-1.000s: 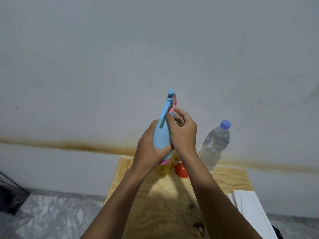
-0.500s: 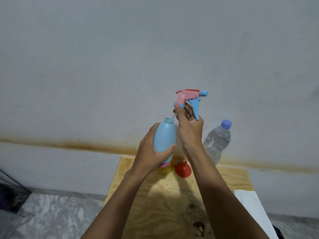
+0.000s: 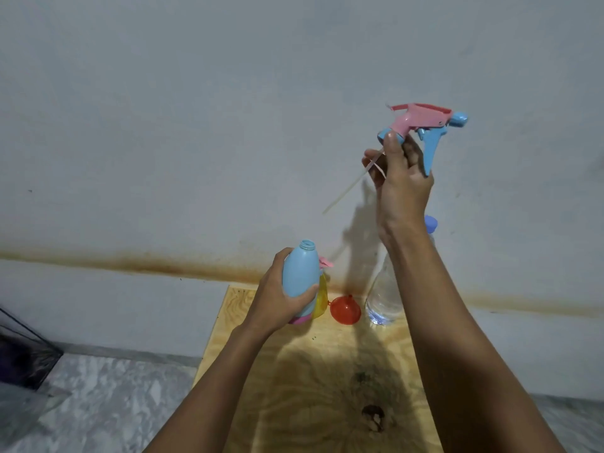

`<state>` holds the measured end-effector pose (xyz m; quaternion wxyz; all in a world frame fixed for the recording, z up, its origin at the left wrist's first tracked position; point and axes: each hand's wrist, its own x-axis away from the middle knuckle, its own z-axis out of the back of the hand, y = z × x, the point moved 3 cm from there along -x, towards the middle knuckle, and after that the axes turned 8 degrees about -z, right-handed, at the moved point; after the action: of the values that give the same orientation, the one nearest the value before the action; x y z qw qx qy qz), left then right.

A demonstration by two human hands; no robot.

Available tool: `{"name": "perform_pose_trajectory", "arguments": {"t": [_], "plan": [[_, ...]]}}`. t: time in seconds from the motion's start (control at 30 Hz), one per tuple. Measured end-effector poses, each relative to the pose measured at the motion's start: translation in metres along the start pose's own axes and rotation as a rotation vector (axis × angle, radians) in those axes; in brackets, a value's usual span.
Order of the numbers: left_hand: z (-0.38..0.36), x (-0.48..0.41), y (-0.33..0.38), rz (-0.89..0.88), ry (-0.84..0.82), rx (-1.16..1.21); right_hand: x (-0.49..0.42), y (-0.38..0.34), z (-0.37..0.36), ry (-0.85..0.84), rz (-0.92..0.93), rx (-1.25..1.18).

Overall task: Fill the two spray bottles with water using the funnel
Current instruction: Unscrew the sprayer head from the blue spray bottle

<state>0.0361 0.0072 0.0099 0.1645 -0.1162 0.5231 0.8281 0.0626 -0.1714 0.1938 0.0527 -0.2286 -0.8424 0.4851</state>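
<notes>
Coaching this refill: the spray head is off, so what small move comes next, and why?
Probably lay the spray head on the plywood board: the blue bottle is open, and the right hand must be free for the red funnel.

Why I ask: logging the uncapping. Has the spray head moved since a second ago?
Yes. The spray head, in the right hand, rose rightward off the blue bottle, above the water bottle cap.

no readable text, labels or numbers anywhere
</notes>
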Motion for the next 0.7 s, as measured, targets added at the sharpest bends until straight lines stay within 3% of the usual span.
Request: {"name": "perform_pose_trajectory", "arguments": {"t": [0.13, 0.33, 0.57, 0.7], "plan": [[0.005, 0.008, -0.012, 0.04, 0.041, 0.009, 0.001, 0.018, 0.029, 0.031, -0.062, 0.218], [0.0, 0.03, -0.033, 0.118, 0.078, 0.018, 0.035, 0.109, 0.098, 0.01, -0.274, 0.737], [-0.021, 0.059, -0.053, 0.068, 0.096, -0.051, 0.08, 0.223, 0.174, 0.004, -0.448, 1.015], [-0.03, 0.07, -0.059, 0.164, 0.079, -0.05, 0.091, 0.26, 0.195, -0.01, -0.579, 1.111]]}}
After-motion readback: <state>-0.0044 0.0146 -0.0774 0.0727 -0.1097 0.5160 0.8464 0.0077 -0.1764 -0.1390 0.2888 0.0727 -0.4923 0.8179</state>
